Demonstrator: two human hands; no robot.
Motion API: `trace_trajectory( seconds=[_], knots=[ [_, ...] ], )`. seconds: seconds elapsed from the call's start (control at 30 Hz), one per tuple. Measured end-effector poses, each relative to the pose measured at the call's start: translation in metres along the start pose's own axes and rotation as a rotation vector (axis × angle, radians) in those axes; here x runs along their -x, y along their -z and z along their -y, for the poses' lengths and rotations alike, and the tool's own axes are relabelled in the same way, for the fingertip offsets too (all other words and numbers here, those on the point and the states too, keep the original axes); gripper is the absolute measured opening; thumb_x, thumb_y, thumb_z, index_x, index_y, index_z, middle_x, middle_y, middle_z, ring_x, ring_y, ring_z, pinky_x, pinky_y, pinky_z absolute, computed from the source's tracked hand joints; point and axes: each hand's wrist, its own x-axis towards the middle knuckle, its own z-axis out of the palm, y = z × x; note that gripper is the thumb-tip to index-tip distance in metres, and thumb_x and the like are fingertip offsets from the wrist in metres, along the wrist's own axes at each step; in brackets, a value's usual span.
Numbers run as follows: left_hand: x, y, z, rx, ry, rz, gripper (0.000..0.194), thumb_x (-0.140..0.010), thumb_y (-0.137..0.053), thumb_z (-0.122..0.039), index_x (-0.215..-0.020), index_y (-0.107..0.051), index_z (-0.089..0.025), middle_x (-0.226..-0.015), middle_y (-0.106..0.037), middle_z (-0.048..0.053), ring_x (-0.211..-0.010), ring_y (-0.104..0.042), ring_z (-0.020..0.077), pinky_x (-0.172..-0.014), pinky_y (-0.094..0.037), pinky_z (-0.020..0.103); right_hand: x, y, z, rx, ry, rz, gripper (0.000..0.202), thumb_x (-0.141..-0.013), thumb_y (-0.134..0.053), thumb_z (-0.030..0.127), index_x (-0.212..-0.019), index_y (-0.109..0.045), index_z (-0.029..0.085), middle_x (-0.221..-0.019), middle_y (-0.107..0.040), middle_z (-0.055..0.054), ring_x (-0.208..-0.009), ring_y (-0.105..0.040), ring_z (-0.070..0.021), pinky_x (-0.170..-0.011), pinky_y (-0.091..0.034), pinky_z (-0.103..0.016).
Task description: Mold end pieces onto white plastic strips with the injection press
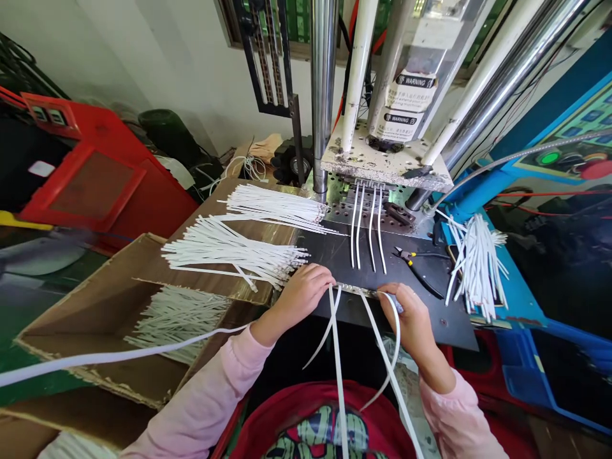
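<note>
A narrow metal mould bar (354, 289) spans the gap between my hands at the front of the black work plate (329, 252). Several white cables (337, 357) hang from it towards my lap, some of them curling. My left hand (306, 288) has its fingers closed around the bar's left end, and my right hand (406, 312) grips the right end, with one cable looping beside its fingers. Behind the bar, several more white cables (371, 233) stick out from under the upper plate of the press (387, 159).
Two bundles of white cables (234, 248) lie on the wooden board at left, above a cardboard box (86, 312) holding more. Yellow-and-black cutting pliers (421, 271) rest right of the bar. Another cable bundle (478, 264) is on the blue machine bed, below a control panel (568, 146).
</note>
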Motion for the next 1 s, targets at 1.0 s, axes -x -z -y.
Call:
trace_trajectory(
  seconds=[1.0],
  knots=[
    [0.010, -0.015, 0.003, -0.088, 0.043, 0.026, 0.026, -0.096, -0.045, -0.011, -0.112, -0.062, -0.023, -0.109, -0.066, 0.007, -0.099, -0.060, 0.0229, -0.089, -0.050, 0.039, -0.190, 0.024, -0.100, 0.158, -0.237, -0.024, 0.027, -0.100, -0.049, 0.027, -0.120, -0.063, 0.015, -0.106, -0.073, -0.012, -0.096, -0.071, -0.0223, -0.088, -0.057, -0.039]
  ],
)
